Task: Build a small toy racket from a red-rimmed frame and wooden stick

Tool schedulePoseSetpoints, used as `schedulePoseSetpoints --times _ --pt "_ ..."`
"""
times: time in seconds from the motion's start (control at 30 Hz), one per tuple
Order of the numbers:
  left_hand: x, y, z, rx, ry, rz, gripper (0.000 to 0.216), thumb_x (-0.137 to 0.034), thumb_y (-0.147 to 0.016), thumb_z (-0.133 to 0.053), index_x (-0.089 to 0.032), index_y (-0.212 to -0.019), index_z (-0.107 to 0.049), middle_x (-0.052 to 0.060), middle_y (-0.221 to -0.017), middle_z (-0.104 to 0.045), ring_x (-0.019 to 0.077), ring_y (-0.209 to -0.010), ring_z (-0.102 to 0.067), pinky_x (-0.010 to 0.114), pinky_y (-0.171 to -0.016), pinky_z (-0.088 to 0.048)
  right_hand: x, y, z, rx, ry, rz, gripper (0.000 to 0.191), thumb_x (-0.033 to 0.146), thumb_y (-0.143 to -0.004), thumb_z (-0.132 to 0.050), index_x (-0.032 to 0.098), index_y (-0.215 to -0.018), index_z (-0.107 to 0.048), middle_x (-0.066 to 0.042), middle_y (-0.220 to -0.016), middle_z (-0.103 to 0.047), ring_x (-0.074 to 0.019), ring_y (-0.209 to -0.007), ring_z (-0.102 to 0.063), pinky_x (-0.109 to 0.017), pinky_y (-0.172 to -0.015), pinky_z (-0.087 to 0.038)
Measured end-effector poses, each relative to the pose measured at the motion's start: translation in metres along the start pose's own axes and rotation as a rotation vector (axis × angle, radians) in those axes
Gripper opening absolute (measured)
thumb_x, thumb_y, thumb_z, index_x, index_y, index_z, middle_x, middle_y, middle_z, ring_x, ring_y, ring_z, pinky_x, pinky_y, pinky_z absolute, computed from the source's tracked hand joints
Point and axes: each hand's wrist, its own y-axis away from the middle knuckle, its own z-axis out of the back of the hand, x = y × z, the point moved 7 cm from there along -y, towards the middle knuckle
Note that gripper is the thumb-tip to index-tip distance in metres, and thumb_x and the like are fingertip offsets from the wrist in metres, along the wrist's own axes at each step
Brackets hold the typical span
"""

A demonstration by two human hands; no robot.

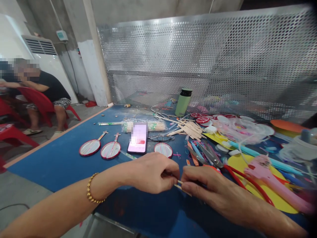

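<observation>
Bottle print: green bottle (pixel 183 104) w/ black top, small dark lettering nr base, too tiny to read.
Red round labels: white marks on the red discs (pixel 202 120) beside bottle; wording illegible.
Packet print: green pattern on clear stick packet (pixel 159 126); no words I can make out.
Phone screen: phone (pixel 138 147) lit, pinkish, partly blurred out, so text unreadable.
Thin sticks: pale thin sticks (pixel 178 187), 2 visible in the gap btwn L & R fingertips, over near part of blue table (pixel 49 168); can't tell if they touch it.
L hand: left hand (pixel 152 173), fingers curled in, thumb & index pinching L end of sticks; gold bead bracelet (pixel 89 190) on wrist.
R hand: right hand (pixel 208 183), narrow pinch too, thumb along sticks' R end; tips of both hands v. close.
Red-rimmed rounds: 3 in all; one (pixel 163 150) just beyond L hand, other two (pixel 110 150) (pixel 89 147) left of phone, each w/ a stick handle.
R-hand side: red-handled scissors (pixel 257 188) just past R forearm, pink glue gun (pixel 267 178) on yellow sheet (pixel 237 162).
Flat sticks: loose pile (pixel 192 129) in front of bottle.
Background: perforated metal panel (pixel 198 56) behind table; seated person (pixel 53 84) far L, red chair.
</observation>
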Motion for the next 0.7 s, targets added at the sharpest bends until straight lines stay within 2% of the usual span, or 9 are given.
schedulePoseSetpoints --times 0.1,0.2,0.37,0.5,0.7 --pt "-0.003 0.002 -0.005 0.061 0.097 -0.018 0.014 -0.015 -0.090 -0.059 -0.015 -0.090 -0.073 -0.002 -0.068 -0.062 0.0093 -0.063 -0.052 0.020 -0.057 -0.035 0.001 0.007 -0.004 -0.001 0.000 -0.029 0.036 0.050 -0.103 -0.041 0.023 -0.085 -0.057 0.004 -0.086 -0.060 -0.0123 -0.077 -0.051 -0.024 -0.068 -0.036" --pt "-0.003 0.002 -0.008 0.059 0.215 -0.006 0.013 -0.013 -0.090 -0.060 -0.013 -0.087 -0.073 -0.003 -0.067 -0.059 0.0081 -0.062 -0.051 0.018 -0.057 -0.035 0.001 0.010 -0.005 -0.031 -0.006 -0.038 0.038 0.051 -0.103 -0.040 0.023 -0.082 -0.056 0.004 -0.083 -0.060 -0.0127 -0.078 -0.051 -0.024 -0.071 -0.037" --pt "-0.003 0.002 -0.014 0.104 0.383 0.049 0.014 -0.008 -0.090 -0.058 -0.013 -0.081 -0.068 -0.005 -0.062 -0.055 0.0069 -0.059 -0.052 0.015 -0.055 -0.037 -0.003 0.013 -0.013 0.049 -0.076 -0.051 0.042 0.055 -0.104 -0.035 0.024 -0.084 -0.055 0.004 -0.083 -0.058 -0.0114 -0.077 -0.051 -0.024 -0.070 -0.038" --pt "-0.007 0.005 -0.014 0.129 0.413 0.060 0.014 -0.006 -0.090 -0.057 -0.013 -0.083 -0.068 -0.005 -0.063 -0.055 0.0071 -0.060 -0.052 0.015 -0.056 -0.038 0.001 0.014 -0.013 0.053 -0.114 0.000 0.043 0.053 -0.104 -0.035 0.022 -0.080 -0.052 0.003 -0.079 -0.056 -0.0114 -0.072 -0.051 -0.024 -0.066 -0.038" --pt "-0.011 0.007 -0.012 0.124 0.451 0.048 0.015 -0.008 -0.090 -0.057 -0.014 -0.081 -0.067 -0.005 -0.063 -0.054 0.0074 -0.060 -0.051 0.015 -0.056 -0.039 0.015 0.014 -0.008 -0.030 -0.211 0.129 0.044 0.048 -0.104 -0.037 0.021 -0.071 -0.046 0.002 -0.068 -0.050 -0.0111 -0.062 -0.046 -0.024 -0.058 -0.035"
